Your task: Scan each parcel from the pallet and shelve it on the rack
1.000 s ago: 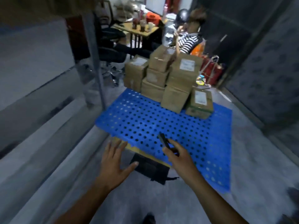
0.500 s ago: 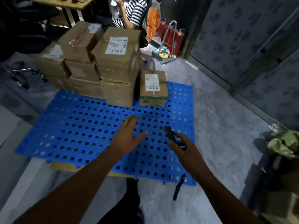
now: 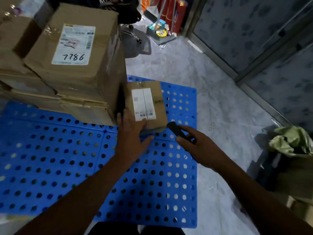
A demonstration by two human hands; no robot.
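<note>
Parcel (image 3: pixel 147 102), one, under flat spread fingers of left hand (image 3: pixel 130 138); right hand (image 3: pixel 201 147) fingers clamp one scanner (image 3: pixel 176 130); one pallet (image 3: pixel 50 158)

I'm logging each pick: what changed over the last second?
The left hand reached forward across the pallet and now rests on the near corner of the small parcel. The right hand followed, bringing the scanner close to it. The scanner stays gripped; the parcel stays beside the stack.

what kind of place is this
Likely a parcel depot or storeroom: stacked cardboard parcels with shipping labels sit on a blue perforated pallet, and the right hand holds a black handheld scanner.
</note>
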